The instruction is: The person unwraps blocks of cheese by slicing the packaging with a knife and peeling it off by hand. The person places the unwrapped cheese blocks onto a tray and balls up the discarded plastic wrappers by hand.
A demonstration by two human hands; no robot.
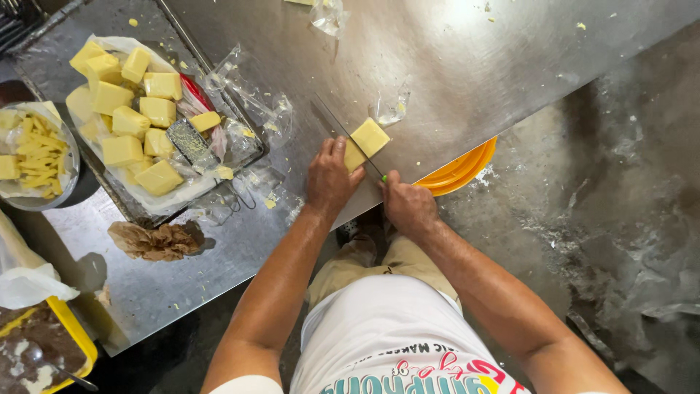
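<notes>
A pale yellow cheese block lies near the front edge of the steel counter, and the long knife lies across it, its blade running from upper left down to the green handle end by the right hand. That hand is closed around the handle; the left hand is curled, fingers pressing the near part of the block just beside the blade. To cut well here, the holding fingertips are best tucked back from the edge, knuckles toward the blade, since they sit very close to it. The block looks soft and likely to stick, so a steady downward press with a slight draw seems better than sawing, keeping the blade upright for an even slice. The block is close to the counter's edge, above an orange bowl below; it could slide off if pushed sideways. To the left, a lined tray holds many cut cheese blocks, and a bowl of cheese sticks stands beside it
</notes>
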